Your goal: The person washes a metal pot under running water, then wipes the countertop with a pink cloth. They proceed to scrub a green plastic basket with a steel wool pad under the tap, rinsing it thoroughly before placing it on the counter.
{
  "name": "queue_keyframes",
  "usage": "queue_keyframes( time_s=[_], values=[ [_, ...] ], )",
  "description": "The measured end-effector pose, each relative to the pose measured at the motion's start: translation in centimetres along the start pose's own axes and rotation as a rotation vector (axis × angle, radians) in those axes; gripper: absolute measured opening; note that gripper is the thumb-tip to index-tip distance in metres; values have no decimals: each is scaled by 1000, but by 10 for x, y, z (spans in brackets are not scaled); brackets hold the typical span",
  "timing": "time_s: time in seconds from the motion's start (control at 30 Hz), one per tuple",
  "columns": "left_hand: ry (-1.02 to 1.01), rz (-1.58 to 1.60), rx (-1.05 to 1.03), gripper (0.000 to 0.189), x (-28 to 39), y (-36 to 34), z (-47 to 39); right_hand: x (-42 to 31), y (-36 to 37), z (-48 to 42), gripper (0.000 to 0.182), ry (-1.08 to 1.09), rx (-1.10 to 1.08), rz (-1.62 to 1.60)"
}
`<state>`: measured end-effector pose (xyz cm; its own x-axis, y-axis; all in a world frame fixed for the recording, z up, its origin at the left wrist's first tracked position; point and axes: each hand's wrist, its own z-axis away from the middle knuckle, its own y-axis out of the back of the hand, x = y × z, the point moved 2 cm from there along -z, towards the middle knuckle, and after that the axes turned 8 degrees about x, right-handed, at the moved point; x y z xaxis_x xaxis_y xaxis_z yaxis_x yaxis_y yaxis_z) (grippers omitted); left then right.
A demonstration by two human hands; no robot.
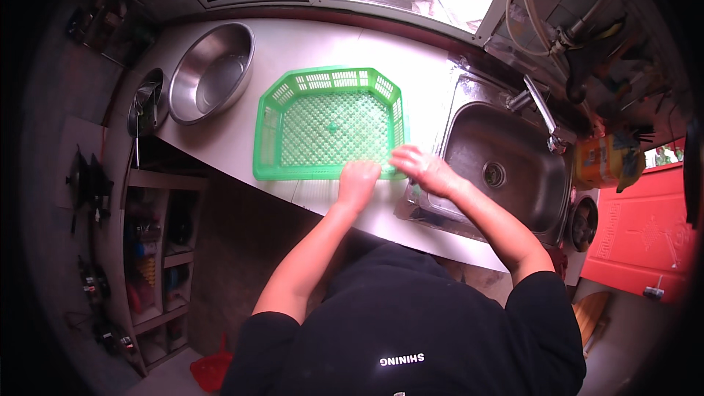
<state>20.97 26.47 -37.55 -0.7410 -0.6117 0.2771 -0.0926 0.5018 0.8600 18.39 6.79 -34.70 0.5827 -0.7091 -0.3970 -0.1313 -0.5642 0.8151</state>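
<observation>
A green plastic basket [335, 126] with slotted sides and a lattice floor sits on the white countertop [308, 38]. Nothing lies inside it. At the middle-right of its near rim is my left hand [358, 179], with fingers curled. Whether the rim is inside that fist is hidden. My right hand [423, 169], slightly blurred, hovers by the basket's near right corner, fingers extended and nothing visible in them. Touch between this hand and the corner cannot be made out.
Right of the basket is a stainless steel sink [506, 176] with a chrome faucet [542, 110]. A large steel basin [212, 74] stands at the counter's left, beside a smaller metal bowl [147, 102] holding utensils. Shelves [159, 258] stand lower left; a red dustpan [210, 371] lies on the floor.
</observation>
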Motion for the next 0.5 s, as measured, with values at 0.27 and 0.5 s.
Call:
queue_keyframes(
  time_s=[0.27,0.5],
  values=[
    [-35,-10,-40,11,-11,7,18,-10,-9,10,43,-19,39,59],
    [-137,45,24,4,-10,21,26,40,6,-28,39,-228,111,160]
  ],
)
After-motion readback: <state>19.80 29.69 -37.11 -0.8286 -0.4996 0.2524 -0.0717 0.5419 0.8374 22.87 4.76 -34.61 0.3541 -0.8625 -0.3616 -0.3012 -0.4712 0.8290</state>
